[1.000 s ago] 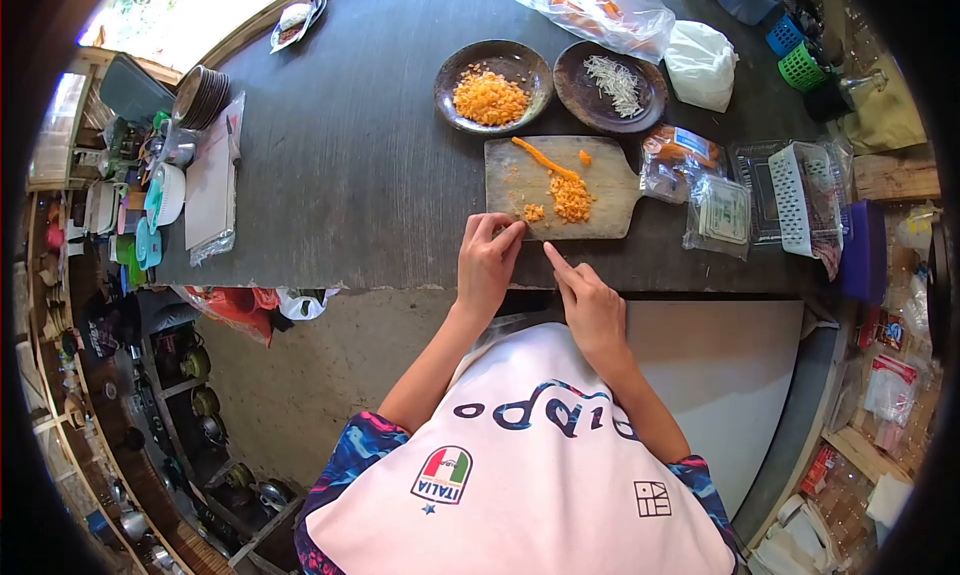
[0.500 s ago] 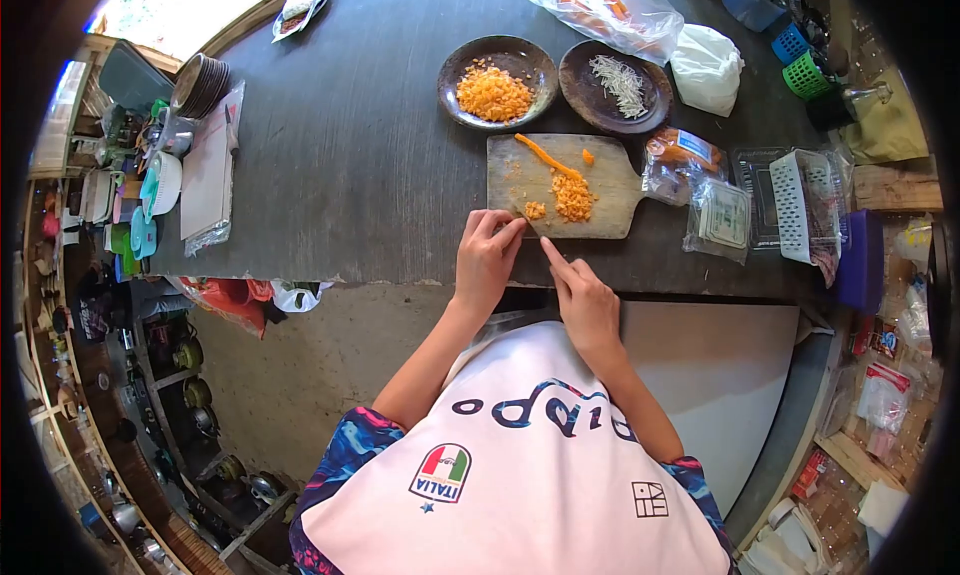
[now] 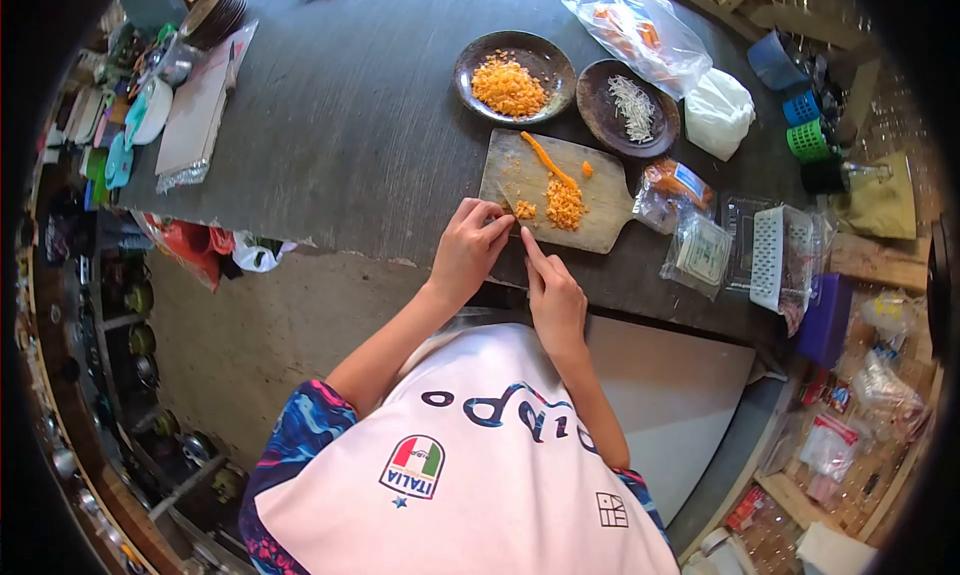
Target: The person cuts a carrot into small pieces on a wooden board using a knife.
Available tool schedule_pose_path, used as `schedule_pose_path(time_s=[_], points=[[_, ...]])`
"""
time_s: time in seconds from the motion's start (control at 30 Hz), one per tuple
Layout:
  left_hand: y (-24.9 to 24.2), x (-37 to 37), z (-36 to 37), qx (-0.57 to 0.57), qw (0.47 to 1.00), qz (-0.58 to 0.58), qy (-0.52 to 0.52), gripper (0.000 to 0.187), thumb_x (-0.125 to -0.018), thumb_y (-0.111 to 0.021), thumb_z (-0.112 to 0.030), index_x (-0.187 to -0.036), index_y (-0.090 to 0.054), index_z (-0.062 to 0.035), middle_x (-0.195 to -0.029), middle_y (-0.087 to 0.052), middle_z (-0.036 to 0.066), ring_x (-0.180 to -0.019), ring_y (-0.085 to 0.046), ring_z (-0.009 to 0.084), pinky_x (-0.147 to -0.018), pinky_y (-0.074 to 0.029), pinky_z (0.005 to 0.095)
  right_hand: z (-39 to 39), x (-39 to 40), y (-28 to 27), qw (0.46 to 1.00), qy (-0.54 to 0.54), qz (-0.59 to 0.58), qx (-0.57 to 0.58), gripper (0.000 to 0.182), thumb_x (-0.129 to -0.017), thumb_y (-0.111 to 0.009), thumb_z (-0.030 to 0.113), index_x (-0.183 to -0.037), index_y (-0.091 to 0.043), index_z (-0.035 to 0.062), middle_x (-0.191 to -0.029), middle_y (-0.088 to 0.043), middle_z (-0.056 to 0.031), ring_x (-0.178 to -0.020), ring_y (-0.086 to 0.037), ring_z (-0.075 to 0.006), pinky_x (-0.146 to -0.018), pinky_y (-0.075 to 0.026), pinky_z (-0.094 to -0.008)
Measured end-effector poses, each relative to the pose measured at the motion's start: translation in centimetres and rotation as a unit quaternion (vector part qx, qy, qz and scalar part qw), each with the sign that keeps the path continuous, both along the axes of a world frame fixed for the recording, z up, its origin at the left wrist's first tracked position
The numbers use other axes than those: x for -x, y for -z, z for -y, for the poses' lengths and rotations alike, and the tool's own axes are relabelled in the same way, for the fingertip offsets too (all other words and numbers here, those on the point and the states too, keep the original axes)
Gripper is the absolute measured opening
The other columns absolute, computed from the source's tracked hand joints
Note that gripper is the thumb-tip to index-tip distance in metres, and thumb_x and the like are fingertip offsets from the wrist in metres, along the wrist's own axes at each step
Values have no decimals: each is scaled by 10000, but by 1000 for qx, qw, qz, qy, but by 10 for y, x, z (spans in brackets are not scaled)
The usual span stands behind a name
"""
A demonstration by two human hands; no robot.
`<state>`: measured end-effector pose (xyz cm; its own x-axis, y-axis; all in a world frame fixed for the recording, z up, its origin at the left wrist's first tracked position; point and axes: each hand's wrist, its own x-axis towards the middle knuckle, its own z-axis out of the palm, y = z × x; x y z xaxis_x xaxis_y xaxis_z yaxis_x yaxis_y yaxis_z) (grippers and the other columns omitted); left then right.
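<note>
On the wooden cutting board [image 3: 600,220] lie a small heap of chopped orange pieces [image 3: 565,205], a smaller pile [image 3: 525,210], a long orange strip [image 3: 548,158] and a small chunk [image 3: 587,169]. At the board's near left edge, my left hand [image 3: 470,245] has its fingers pinched together; whatever is between them is hidden. My right hand [image 3: 556,300] is closed on a knife, its index finger stretched toward the blade, which shows only as a thin line beside my left fingertips. Behind the board, one dark plate [image 3: 558,60] bears chopped orange pieces, another [image 3: 592,110] whitish shreds.
Right of the board are plastic packets [image 3: 698,255], a white perforated basket [image 3: 768,260] and a purple box [image 3: 825,320]. A clear bag [image 3: 640,30] and a white bag [image 3: 718,113] stand behind. A wrapped flat board [image 3: 200,115] lies on the table's left.
The view has shifted and turned slightly, so the table's things appear moved and tilted. Both hands remain close together at the board's near left edge.
</note>
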<state>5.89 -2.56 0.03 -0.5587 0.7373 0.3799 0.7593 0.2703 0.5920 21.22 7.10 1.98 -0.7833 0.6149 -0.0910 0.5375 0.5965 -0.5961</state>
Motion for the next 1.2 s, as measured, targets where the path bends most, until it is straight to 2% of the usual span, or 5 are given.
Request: schedule_pose_path(time_s=[0.4,0.9,1.0,1.1,1.2], points=[[2,0,2,-4,1000,5,-5,190,-887,-801,-40,-1076,-811,-17,-1084,-724,78,-1074,-661,285,-914,-592,404,-2,2,-3,1000,-12,-14,23,506,-1098,-633,220,-1581,-583,362,-929,-672,-87,-827,-736,-303,-760,-586,-473],[5,2,2,-12,1000,17,-10,176,-891,-806,-54,-1065,-818,-25,-1069,-733,73,-1065,-668,276,-910,-597,399,-3,4,-10,999,-7,-27,32,506,-1101,-631,222,-1585,-577,361,-938,-676,-95,-825,-720,-324,-771,-582,-471],[6,3,1,-11,1000,11,-13,165,-897,-801,-56,-1058,-817,-23,-1067,-731,77,-1062,-668,276,-908,-597,399,-2,-12,-21,999,-14,21,42,505,-1106,-622,225,-1590,-569,359,-961,-680,-98,-831,-719,-334,-777,-582,-476],[5,1,2,-10,1000,9,-15,158,-902,-797,-56,-1055,-815,-21,-1064,-729,80,-1062,-666,278,-911,-594,397,2,-17,-21,998,-2,14,61,509,-1098,-634,159,-1582,-588,306,-934,-649,-149,-809,-654,-330,-817,-549,-428],[4,0,0,-4,1000,3,-8,155,-906,-793,-53,-1056,-812,-19,-1066,-729,82,-1064,-663,279,-915,-591,394,-1,0,-2,999,-6,-20,46,507,-1105,-622,215,-1590,-572,353,-949,-676,-99,-830,-719,-323,-775,-582,-467]])
